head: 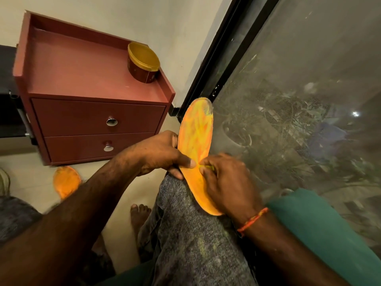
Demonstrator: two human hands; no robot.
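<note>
An orange shoe insole (194,139) with yellow smears rests on my raised knee in grey jeans (185,223). My left hand (158,153) grips its left edge, thumb pressed on the face. My right hand (228,182) lies over the heel half and pinches a small yellowish thing (207,167) against the insole; what it is I cannot tell. A second orange insole (66,181) lies on the floor at the left.
A dark red two-drawer cabinet (92,79) stands against the wall, with a yellow-rimmed tin (143,62) on top. A mesh-screened window (299,100) with a black frame fills the right. My bare foot (140,215) is on the pale floor. Green cloth (321,223) lies at the right.
</note>
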